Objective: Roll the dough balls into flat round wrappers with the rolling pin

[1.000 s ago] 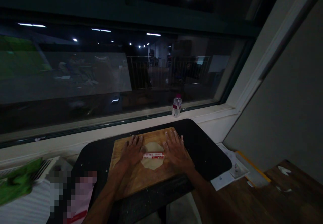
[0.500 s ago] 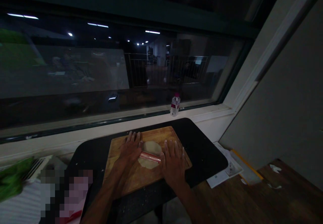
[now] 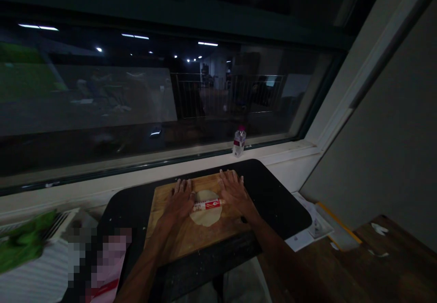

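between left hand (image 3: 180, 198) and right hand (image 3: 235, 190), printed roller (image 3: 209, 204); flat dough (image 3: 206, 218) beneath

**Bottle (image 3: 239, 143) on the sill (image 3: 287, 152), oddments either side**

Beyond my black table's (image 3: 280, 202) far edge, the clear, pink-capped bottle stands upright, close to the dark window (image 3: 136, 102). On my left, a green cloth (image 3: 27, 239) lies over a ribbed white unit (image 3: 37, 278); by the table's near left corner I see something pink (image 3: 107, 271), partly pixelated. Past the right edge, white papers (image 3: 302, 241) lie near a yellow-edged panel (image 3: 341, 230) by the wall (image 3: 382, 152), and pale scraps (image 3: 379, 228) sit on the brown surface (image 3: 403, 269).
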The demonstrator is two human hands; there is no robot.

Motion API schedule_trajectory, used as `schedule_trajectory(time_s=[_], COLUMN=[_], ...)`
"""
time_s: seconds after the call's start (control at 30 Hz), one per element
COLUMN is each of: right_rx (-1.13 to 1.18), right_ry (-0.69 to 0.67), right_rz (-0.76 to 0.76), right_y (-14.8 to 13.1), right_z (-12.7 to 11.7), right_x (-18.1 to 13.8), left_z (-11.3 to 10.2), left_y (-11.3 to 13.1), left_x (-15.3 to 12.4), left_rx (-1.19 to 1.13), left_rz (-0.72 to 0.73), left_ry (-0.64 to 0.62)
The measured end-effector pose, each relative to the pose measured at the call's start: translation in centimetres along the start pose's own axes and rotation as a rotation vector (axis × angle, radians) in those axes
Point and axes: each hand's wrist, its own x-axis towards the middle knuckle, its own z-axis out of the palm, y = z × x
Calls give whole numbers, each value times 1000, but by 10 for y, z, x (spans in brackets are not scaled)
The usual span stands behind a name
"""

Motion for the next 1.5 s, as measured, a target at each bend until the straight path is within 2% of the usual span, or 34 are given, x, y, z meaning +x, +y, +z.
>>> schedule_trajectory(time_s=[0.13, 0.3, 0.4, 0.5, 0.6, 0.77, 0.87, 0.97, 1.17, 1.27, 1.37, 1.5], right_rx=[-2, 4, 4, 23, 48, 33, 18, -4, 4, 14, 26, 39], right_ry=[149, 231, 259, 213, 145, 94, 85, 137, 315, 369, 299, 174], right_rz=[19, 111, 139, 162, 141, 5, -13, -16, 118, 138, 131, 96], right_y=[-3, -26, -37, -35, -22, -2, 0, -3, -25, -33, -31, -16], right_z=[13, 23, 27, 24, 16, 3, 1, 4, 26, 32, 27, 11], right_x=[-30, -87, -107, -100, -71, -16, -2, -13, -78, -95, -84, -46], left_z=[-3, -4, -6, -8, -9, -13, -16, -17, -15, -11, -7, -5], left_y=[2, 3, 5, 7, 7, 7, 8, 10, 14, 13, 11, 10], left_x=[-2, -2, 0, 1, 1, -2, -3, -4, -1, 1, 0, -2], left_rx=[-3, 15, 30, 28, 5, -11, -13, 4, 20, 15, 20, 20], left_rz=[-14, -9, 9, 13, 2, 3, -20, -47, -41, -25, -14, -2], left_ry=[-4, 11, 14, 15, -6, -69, -94, -93, -31, 5, 45, 57])
